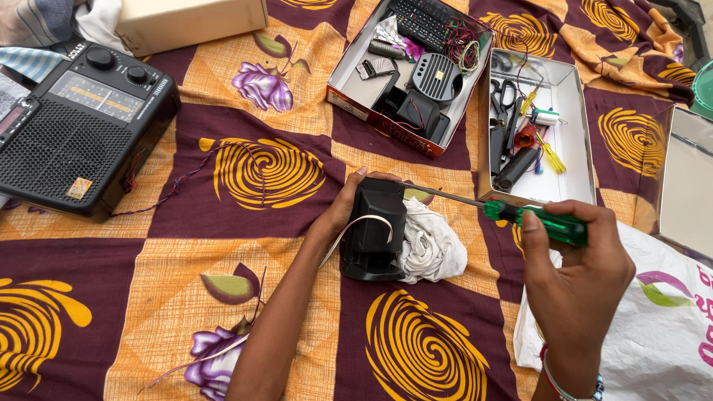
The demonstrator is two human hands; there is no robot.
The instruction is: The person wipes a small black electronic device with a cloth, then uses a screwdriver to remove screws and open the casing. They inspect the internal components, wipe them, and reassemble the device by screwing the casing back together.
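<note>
My left hand [343, 208] grips a small black plastic casing [375, 230] that stands on the patterned cloth, with a white ribbon strip curling over its front. A crumpled white rag [434, 245] lies against the casing's right side. My right hand [575, 275] holds a green-handled screwdriver [546, 223]; its metal shaft reaches left, and the tip meets the top of the casing.
A black radio [78, 130] sits at the left. An open box [349, 96] of black parts and wires and a white box [575, 111] with scissors and small tools lie behind. A cardboard box [186, 22] is at the top, a white plastic bag [653, 319] at the right.
</note>
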